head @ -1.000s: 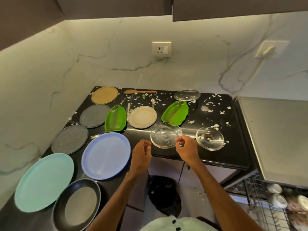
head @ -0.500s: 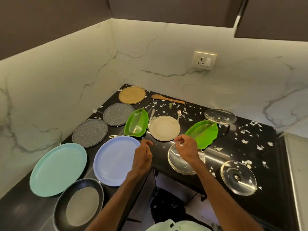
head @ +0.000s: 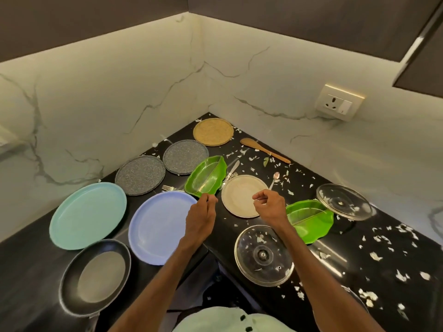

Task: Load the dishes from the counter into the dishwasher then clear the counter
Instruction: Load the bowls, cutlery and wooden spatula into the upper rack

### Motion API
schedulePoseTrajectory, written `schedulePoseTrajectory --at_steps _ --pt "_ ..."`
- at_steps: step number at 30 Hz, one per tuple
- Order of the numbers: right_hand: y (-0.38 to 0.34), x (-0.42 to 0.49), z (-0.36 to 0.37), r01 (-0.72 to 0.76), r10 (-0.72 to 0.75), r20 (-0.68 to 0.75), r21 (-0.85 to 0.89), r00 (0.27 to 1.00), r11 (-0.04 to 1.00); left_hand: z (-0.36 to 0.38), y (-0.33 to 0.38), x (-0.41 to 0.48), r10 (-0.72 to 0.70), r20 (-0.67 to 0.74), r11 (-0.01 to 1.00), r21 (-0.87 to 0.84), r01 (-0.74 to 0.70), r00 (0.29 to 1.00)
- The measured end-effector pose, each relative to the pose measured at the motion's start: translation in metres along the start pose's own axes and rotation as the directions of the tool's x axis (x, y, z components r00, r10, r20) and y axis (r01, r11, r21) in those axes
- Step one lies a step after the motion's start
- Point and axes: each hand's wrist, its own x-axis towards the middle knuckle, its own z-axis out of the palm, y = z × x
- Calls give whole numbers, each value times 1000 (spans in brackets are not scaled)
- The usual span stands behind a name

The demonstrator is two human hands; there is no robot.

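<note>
On the black counter (head: pixel 335 264) lie a teal plate (head: pixel 87 215), a blue plate (head: pixel 160 226), two grey speckled plates (head: pixel 140 174) (head: pixel 185 156), a tan plate (head: pixel 213 131), a beige plate (head: pixel 239 197), two green leaf dishes (head: pixel 206 177) (head: pixel 311 221), a dark pan (head: pixel 96 276) and two glass lids (head: pixel 263 255) (head: pixel 342 202). My left hand (head: pixel 201 219) hovers with curled fingers at the near edge of the left leaf dish, holding nothing. My right hand (head: pixel 271 204) is curled above the beige plate, just below the spoon (head: pixel 275 177); I see nothing in it.
A wooden spatula (head: pixel 263 149) lies by the back wall, a knife (head: pixel 231 171) beside the leaf dish, a fork (head: pixel 167 188) between the plates. White scraps litter the counter. A wall socket (head: pixel 339 103) is at the right. The nearest glass lid overhangs the counter's front edge.
My right hand let go of the glass lid, which now lies at the counter's edge, and moved up over the beige plate. My view swung left, away from the dishwasher rack.
</note>
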Motion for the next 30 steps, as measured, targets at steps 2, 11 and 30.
schedulePoseTrajectory --at_steps 2,11,30 --pt "-1 7 3 -17 17 29 13 999 1000 3 0 4 -32 22 999 9 32 999" --pt "-12 17 48 -118 118 89 5 989 993 -1 -17 29 -59 161 993 108 41 985" --pt "-105 22 176 -95 93 207 3 974 995 -81 -158 203 21 307 829 526 -188 951"
